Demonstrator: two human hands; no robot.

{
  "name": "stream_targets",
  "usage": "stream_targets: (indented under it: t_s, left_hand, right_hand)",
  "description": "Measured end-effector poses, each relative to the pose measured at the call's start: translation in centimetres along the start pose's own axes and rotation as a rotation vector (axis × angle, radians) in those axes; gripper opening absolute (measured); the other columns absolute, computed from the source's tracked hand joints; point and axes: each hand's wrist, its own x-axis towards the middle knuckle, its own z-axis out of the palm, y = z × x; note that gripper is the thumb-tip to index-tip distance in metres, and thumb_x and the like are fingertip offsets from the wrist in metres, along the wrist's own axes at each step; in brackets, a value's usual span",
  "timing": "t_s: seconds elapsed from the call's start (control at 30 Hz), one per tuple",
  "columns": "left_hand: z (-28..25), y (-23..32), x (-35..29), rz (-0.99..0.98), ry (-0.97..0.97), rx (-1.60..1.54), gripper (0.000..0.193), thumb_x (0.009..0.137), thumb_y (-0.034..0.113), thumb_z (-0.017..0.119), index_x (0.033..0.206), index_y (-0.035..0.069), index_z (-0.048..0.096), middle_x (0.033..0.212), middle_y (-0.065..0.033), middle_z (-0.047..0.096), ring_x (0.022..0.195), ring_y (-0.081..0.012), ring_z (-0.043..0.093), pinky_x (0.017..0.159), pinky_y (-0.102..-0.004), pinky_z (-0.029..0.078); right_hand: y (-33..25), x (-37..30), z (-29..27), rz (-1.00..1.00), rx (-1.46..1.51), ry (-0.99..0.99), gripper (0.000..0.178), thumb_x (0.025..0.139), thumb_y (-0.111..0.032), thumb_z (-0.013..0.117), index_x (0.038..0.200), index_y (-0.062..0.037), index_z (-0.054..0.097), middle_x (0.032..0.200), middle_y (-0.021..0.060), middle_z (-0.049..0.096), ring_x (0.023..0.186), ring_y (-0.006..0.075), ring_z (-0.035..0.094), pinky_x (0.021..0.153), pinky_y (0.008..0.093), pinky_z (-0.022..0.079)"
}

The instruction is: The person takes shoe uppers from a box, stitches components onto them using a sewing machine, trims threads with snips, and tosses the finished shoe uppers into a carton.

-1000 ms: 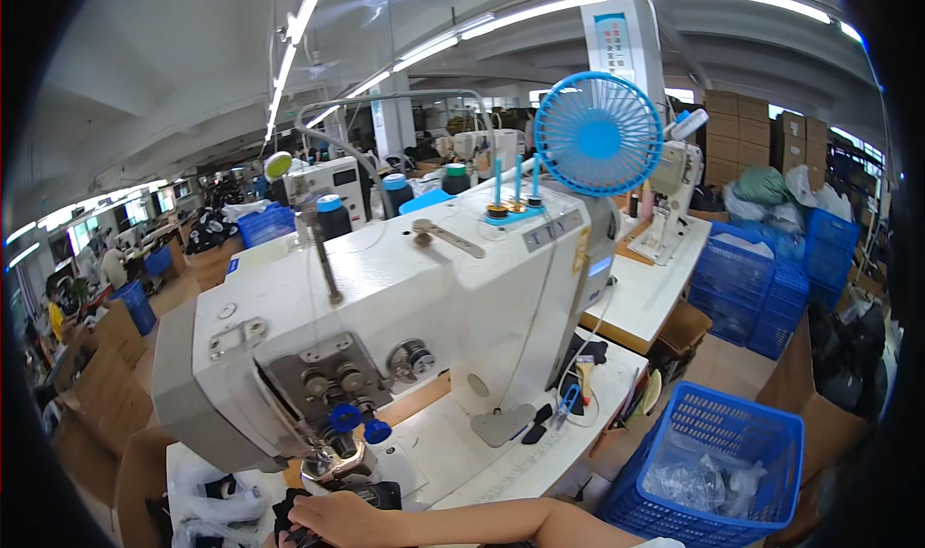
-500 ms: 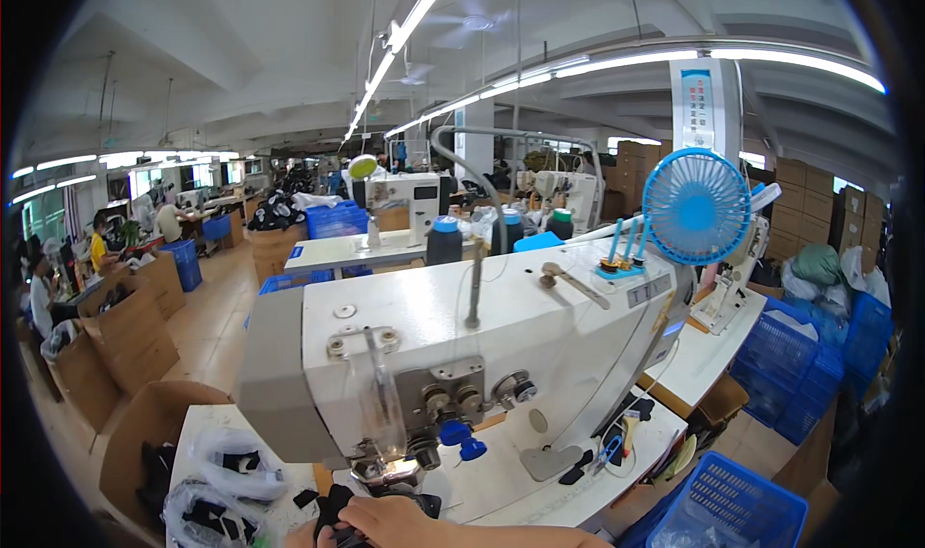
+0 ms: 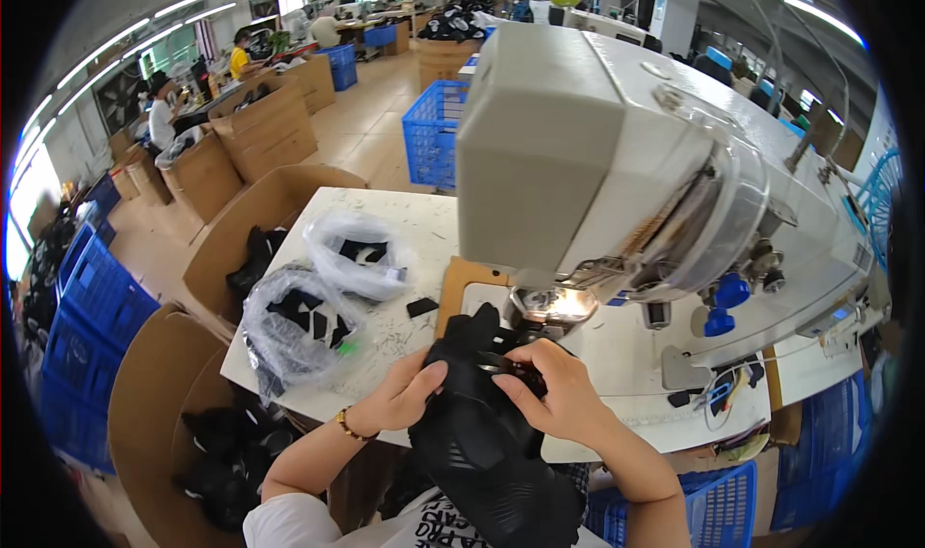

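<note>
A black shoe upper (image 3: pixel 472 418) hangs in front of my body, below the lit needle area of a sewing machine (image 3: pixel 564 303). My left hand (image 3: pixel 407 394) is closed on its left edge, thumb on top; a beaded bracelet circles that wrist. At the upper's opening, my right hand (image 3: pixel 549 384) pinches the black material with thumb and fingers. A thin dark shiny piece (image 3: pixel 496 361) shows beside the right fingertips; its kind is unclear. The upper's top end reaches over the table's front edge, close to the machine's presser area.
Two clear plastic bags (image 3: pixel 303 321) of small black pieces lie on the white table (image 3: pixel 337 211), near a loose black patch (image 3: pixel 421 307). Cardboard boxes (image 3: pixel 145 394) with black uppers stand at left. Blue crates (image 3: pixel 434 133) stand around; co-workers sit far left.
The view has swung left and downward. The black upper and both forearms now show fully, and my hands hold it back from the needle area.
</note>
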Motion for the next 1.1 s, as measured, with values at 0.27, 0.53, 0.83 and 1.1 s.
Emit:
stream_targets:
  t_s: [0.27, 0.53, 0.83, 1.1]
  left_hand:
    - [-0.1, -0.2, -0.3, 0.018, -0.032, -0.024, 0.031, 0.088, 0.023, 0.034, 0.103, -0.002, 0.046, 0.073, 0.0017, 0.046, 0.065, -0.0046, 0.04, 0.058, -0.0194, 0.035]
    - [-1.0, 0.9, -0.9, 0.025, -0.021, -0.043, 0.027, 0.088, 0.017, 0.032, 0.099, -0.004, 0.045, 0.065, -0.0047, 0.053, 0.058, -0.0079, 0.052, 0.054, -0.0205, 0.042]
    - [-16.1, 10.3, -1.0, 0.363, 0.95, 0.184, 0.046, 0.089, 0.037, 0.03, 0.094, -0.006, 0.046, 0.077, -0.0184, 0.058, 0.07, -0.0215, 0.059, 0.064, -0.0282, 0.047]
    - [-26.7, 4.8, -14.5, -0.099, 1.103, 0.799, 0.071, 0.077, 0.044, 0.052, 0.124, -0.004, 0.028, 0.127, -0.0209, 0.03, 0.117, -0.0274, 0.032, 0.094, -0.0349, 0.028]
  right_hand:
    - [0.9, 1.4, 1.8, -0.289, 0.029, 0.202, 0.02, 0.066, -0.012, 0.067, 0.08, -0.0017, 0.056, 0.067, 0.0115, 0.056, 0.056, 0.0238, 0.055, 0.05, 0.0271, 0.043]
    - [-0.3, 0.8, 1.3, -0.079, 0.233, 0.174, 0.024, 0.067, -0.009, 0.067, 0.087, -0.0007, 0.056, 0.073, 0.0061, 0.055, 0.056, 0.0109, 0.051, 0.049, 0.02, 0.039]
    - [-1.7, 0.3, 2.3, -0.049, 0.508, 0.278, 0.024, 0.075, -0.01, 0.061, 0.092, 0.002, 0.05, 0.08, 0.0056, 0.052, 0.066, 0.0072, 0.048, 0.059, 0.0181, 0.039]
    - [-1.3, 2.0, 10.4, 0.094, 0.33, -0.117, 0.026, 0.073, -0.013, 0.063, 0.094, -0.001, 0.053, 0.061, -0.0011, 0.044, 0.057, 0.0049, 0.038, 0.05, 0.0181, 0.032]
